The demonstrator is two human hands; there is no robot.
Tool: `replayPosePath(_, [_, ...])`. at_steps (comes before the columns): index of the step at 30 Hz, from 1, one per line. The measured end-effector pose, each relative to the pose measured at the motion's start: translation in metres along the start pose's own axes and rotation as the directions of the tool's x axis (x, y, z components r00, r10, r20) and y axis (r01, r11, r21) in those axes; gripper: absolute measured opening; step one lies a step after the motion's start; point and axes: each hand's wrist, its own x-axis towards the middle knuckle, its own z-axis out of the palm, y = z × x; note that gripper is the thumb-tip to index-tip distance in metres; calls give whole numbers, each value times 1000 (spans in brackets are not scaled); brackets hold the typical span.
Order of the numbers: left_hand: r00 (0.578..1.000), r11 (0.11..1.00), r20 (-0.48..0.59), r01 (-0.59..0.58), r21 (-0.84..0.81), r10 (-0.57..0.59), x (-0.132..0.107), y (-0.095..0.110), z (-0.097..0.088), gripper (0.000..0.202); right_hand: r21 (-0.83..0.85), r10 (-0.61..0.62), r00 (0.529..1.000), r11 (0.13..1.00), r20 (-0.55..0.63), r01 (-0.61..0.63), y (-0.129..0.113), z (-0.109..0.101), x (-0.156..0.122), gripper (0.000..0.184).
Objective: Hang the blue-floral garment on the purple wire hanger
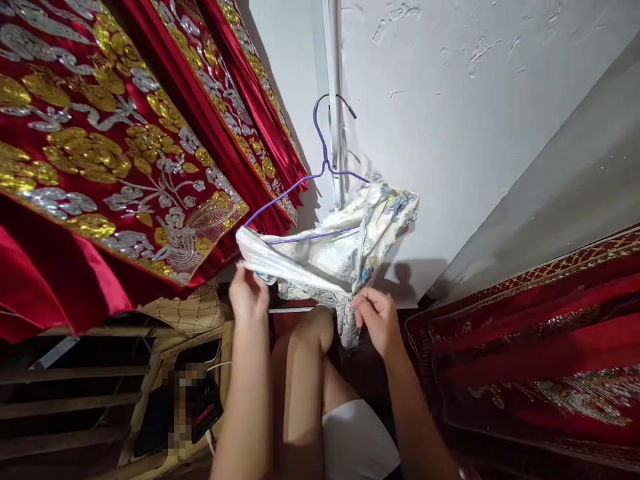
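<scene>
A purple wire hanger (320, 175) hangs by its hook on a white vertical rail (336, 100) against the wall. A pale floral cloth (335, 253) is draped over the hanger's lower bar. My left hand (249, 293) is closed on the cloth's left end, at the hanger's left corner. My right hand (377, 320) pinches the cloth's bunched lower part near its middle. My bent knee (313, 333) shows between the two arms.
Red satin garments with gold and silver embroidery (115, 153) hang close on the left. More red embroidered fabric (540, 347) lies at the right. A woven seat (187, 310) and wooden slats (70, 393) sit at lower left. The white wall (475, 133) is straight ahead.
</scene>
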Motion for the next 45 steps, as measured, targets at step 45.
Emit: replayPosePath(45, [607, -307, 395, -739, 599, -690, -15, 86, -29, 45, -405, -248, 956, 866, 160, 292, -52, -45, 169, 24])
